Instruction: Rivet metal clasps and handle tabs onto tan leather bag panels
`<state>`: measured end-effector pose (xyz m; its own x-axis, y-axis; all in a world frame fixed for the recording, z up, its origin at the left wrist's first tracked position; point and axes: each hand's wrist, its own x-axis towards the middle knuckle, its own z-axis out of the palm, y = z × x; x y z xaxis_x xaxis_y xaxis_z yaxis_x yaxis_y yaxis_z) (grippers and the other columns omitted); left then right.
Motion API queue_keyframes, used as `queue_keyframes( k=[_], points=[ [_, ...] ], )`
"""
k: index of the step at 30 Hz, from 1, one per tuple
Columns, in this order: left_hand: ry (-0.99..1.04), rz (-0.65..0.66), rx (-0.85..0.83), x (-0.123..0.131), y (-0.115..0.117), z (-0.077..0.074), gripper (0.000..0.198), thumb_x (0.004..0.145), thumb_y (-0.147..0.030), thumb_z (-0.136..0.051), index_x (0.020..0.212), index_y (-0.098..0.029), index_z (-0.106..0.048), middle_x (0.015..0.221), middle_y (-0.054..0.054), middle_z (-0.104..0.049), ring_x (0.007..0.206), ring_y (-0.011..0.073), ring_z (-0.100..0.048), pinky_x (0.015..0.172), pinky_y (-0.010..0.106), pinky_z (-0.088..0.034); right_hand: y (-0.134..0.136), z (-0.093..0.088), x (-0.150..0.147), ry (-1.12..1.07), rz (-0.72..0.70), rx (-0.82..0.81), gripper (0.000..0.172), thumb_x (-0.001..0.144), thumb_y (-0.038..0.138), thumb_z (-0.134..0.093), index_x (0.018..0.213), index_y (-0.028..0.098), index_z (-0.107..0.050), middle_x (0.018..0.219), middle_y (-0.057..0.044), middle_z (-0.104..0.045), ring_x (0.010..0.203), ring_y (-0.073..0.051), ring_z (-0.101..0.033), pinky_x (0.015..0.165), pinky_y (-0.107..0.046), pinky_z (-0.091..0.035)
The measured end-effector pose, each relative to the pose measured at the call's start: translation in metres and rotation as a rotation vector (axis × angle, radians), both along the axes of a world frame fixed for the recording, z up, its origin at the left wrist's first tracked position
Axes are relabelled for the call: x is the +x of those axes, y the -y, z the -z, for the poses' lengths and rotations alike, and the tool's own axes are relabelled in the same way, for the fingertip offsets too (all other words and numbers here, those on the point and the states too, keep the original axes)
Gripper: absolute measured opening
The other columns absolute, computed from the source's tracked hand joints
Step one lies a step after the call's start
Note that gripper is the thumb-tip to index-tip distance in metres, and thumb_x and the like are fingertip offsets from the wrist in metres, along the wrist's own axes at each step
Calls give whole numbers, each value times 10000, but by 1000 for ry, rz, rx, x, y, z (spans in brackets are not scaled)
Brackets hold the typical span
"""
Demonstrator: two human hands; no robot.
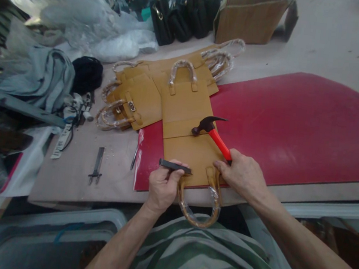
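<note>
A tan leather bag panel (180,149) with a handle at each end lies flat before me, its near handle (198,221) hanging past the table's front edge. My left hand (164,187) grips a dark metal punch (173,165), held slanted low over the panel near the base of that handle. Whether the punch touches the leather I cannot tell. My right hand (243,172) is closed round the red grip of a claw hammer (219,142), whose black head is above the middle of the panel. Plastic film wraps the handles.
Under the panel is a red mat (296,130). More tan bag panels (144,98) are piled beyond it. A pronged tool (97,166) and a pen (134,158) lie at left. Black bags (183,18) and a cardboard box (251,19) stand behind; a plastic bin (59,224) is below.
</note>
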<state>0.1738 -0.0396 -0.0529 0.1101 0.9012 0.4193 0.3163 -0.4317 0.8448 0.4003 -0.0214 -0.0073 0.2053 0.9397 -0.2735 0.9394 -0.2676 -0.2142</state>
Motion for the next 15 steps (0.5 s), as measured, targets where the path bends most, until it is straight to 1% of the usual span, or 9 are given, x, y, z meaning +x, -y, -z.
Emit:
queue_keyframes(
  k=[2, 5, 9, 15],
  points=[
    [-4, 14, -20, 1, -1, -2, 107, 966, -216, -635, 1029, -166, -706, 954, 62, -799, 871, 179, -783, 824, 283, -652, 0, 1, 1, 2, -4, 0, 357, 935, 512, -549, 1015, 176, -639, 861, -139, -740, 798, -300, -705, 592, -332, -285],
    [-52, 60, 29, 5, -4, -5, 116, 959, -237, -642, 1007, -166, -719, 949, 60, -804, 864, 179, -784, 814, 271, -652, 1, 1, 1, 13, -5, -2, 347, 936, 510, -552, 1014, 182, -636, 848, -133, -739, 784, -289, -700, 590, -331, -283],
    [-90, 60, 48, 10, -5, -8, 124, 964, -249, -631, 979, -168, -724, 929, 58, -804, 839, 177, -785, 784, 260, -653, 0, 1, 1, 12, -9, -3, 346, 939, 513, -547, 1016, 187, -634, 837, -128, -736, 767, -279, -696, 578, -329, -274],
    [-111, 84, 62, 13, -8, -11, 104, 958, -216, -637, 1003, -168, -718, 929, 51, -807, 826, 171, -787, 767, 242, -648, 0, -1, 0, -5, -4, -20, 327, 941, 486, -556, 1030, 182, -634, 835, -134, -735, 788, -297, -708, 573, -328, -262]
  ],
)
